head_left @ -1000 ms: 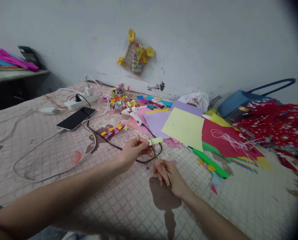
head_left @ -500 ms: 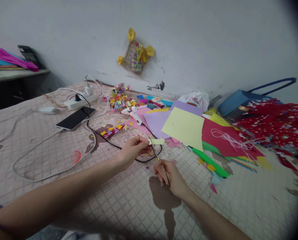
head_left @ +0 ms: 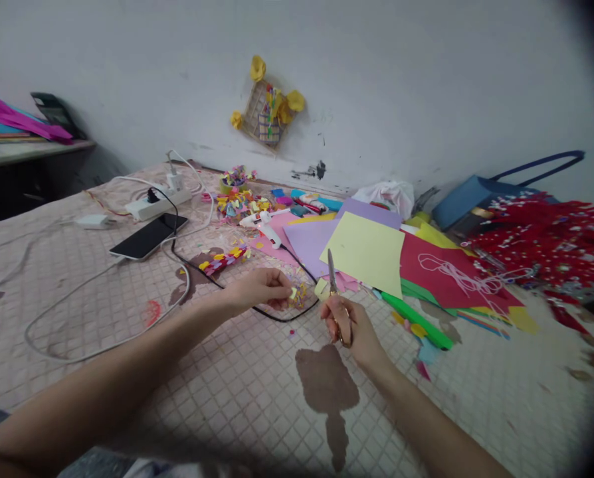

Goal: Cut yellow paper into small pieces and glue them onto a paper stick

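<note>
My left hand [head_left: 267,289] pinches a small pale yellow paper piece [head_left: 293,293] between thumb and fingertips, over the table. Gold-handled scissors [head_left: 332,273] are in my right hand [head_left: 349,326], fingers through the loops, their blades together and pointing away from me. Between the two hands shows another pale yellow scrap [head_left: 321,287], just left of the blades; I cannot tell whether it touches them. Tiny coloured paper bits [head_left: 301,296] lie beside my left fingertips. Behind the scissors rests a large pale yellow sheet [head_left: 364,247] on purple paper [head_left: 309,242].
A white glue gun [head_left: 267,227] lies behind, its black cord looping near my left hand. Farther left are a phone [head_left: 150,237] and a power strip [head_left: 158,204]. Paper cutouts [head_left: 240,204] are heaped at the back. A green strip [head_left: 416,321] and red paper [head_left: 429,272] lie right.
The strip that lay across the scissor blades is now in separate pieces. My left hand has drawn slightly left with a small piece; the scissors have moved right and turned more upright.
</note>
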### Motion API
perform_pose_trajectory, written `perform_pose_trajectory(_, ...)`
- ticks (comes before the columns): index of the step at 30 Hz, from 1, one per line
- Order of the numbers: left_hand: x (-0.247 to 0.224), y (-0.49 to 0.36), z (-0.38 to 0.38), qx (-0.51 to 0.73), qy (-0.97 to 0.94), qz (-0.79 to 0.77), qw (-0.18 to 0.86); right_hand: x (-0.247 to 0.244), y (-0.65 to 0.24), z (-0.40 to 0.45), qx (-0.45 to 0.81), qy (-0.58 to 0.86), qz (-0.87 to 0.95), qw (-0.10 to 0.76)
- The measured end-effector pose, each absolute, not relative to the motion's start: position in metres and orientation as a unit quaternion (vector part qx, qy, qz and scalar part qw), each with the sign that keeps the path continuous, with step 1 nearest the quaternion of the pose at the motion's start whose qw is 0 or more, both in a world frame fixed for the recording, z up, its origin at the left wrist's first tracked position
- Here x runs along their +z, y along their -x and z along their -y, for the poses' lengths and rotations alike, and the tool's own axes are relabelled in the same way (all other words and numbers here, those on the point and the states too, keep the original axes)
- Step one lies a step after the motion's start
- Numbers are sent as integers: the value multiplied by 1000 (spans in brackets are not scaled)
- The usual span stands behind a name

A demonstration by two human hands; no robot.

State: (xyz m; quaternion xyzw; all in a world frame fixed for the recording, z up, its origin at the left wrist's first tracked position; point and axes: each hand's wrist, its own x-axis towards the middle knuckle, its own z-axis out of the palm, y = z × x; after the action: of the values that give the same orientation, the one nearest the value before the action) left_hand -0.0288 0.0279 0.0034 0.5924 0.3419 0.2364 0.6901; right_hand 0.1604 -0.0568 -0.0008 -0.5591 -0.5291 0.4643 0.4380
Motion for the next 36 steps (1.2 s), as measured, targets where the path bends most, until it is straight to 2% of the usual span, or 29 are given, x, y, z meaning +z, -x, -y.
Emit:
perform_pose_trajectory(3, 6, 31, -23, 158, -688, -324, 630, 1, -163, 54, 452, 561, 530, 448)
perform_pose_trajectory(6, 5, 30, -19, 224, -785, -374, 440, 0, -164, 53, 457, 552, 538, 443)
perform_pose_trajectory(8, 1, 26, -17, 276, -802, -389, 359, -2, -164, 54, 461, 548, 544, 438)
perform_pose_trajectory(10, -5, 19, -15, 299, -798, -359, 380, -3, -163, 54, 467, 545, 545, 435)
perform_pose_trajectory(15, -16, -3, -10, 267, -752, -243, 552, -9, -160, 55, 471, 532, 565, 420)
perform_pose_trajectory(21, -19, -11, -9, 289, -663, -208, 658, -13, -161, 56, 449, 526, 597, 407)
perform_pose_trajectory(29, -5, 3, -11, 409, -593, -215, 659, -4, -156, 60, 443, 510, 501, 540)
perform_pose_trajectory(33, -3, 7, -3, 355, -627, -196, 665, -5, -154, 58, 485, 497, 478, 538)
perform_pose_trajectory(36, -3, 8, 2, 308, -636, -195, 680, -6, -154, 57, 471, 501, 471, 553)
